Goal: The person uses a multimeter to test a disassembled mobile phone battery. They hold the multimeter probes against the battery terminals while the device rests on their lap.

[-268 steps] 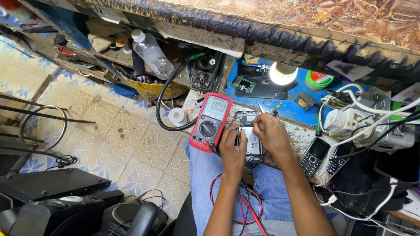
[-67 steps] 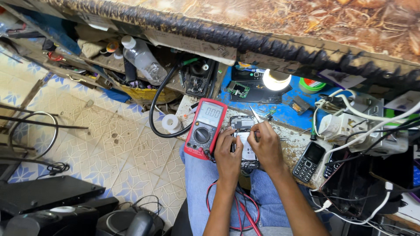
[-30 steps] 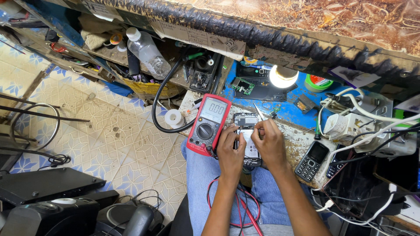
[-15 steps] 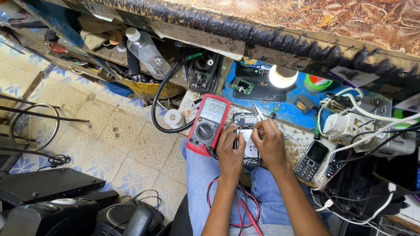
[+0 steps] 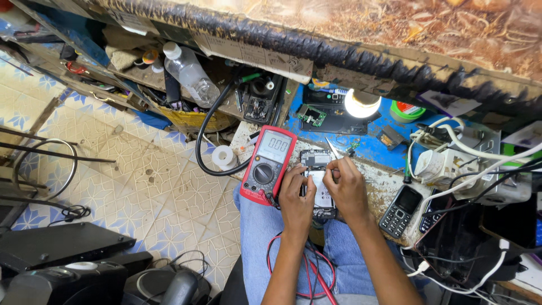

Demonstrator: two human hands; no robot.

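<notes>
A clear plastic bottle (image 5: pixel 191 74) lies on the cluttered shelf well up and left of the fingers. A lit bulb (image 5: pixel 362 104) glows just above them. A dark keypad phone (image 5: pixel 400 210) rests to their right, near white plugs (image 5: pixel 437 164).

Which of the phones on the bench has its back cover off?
The opened phone under both hands, beside the red multimeter, circuitry exposed. The black keypad phone to the right lies intact, screen up.

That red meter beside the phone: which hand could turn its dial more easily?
Probably the left hand. It rests right beside the red meter, while the right hand holds tweezers over the opened phone.
</notes>
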